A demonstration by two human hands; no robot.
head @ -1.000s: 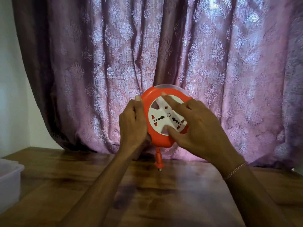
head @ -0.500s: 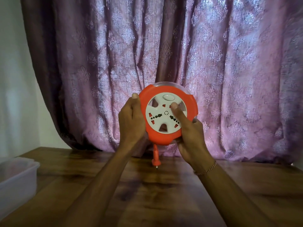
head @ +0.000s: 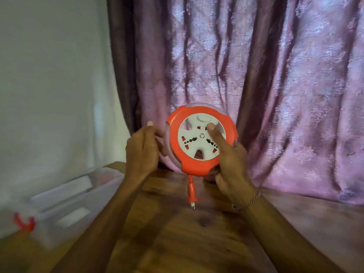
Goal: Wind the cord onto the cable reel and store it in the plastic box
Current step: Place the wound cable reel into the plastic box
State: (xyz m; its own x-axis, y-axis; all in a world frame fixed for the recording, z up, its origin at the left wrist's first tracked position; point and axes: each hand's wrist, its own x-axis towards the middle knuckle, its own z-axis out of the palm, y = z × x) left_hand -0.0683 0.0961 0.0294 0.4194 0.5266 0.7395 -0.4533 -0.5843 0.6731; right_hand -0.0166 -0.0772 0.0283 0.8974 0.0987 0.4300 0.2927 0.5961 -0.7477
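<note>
The cable reel (head: 201, 141) is showing smooth orange and white plastic with a slight gloss. The table (head: 197, 239) is looking like polished, grained wood. The plastic box (head: 82, 196) is appearing translucent and matt, and the curtain (head: 275, 85) is hanging as patterned, faintly shiny cloth.

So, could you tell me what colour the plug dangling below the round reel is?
Orange-red, like the reel's rim; the plug shows in the head view.

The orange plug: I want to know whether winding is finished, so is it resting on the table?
No, the orange plug hangs in the air on a short cord below the cable reel, above the wooden table.
</note>
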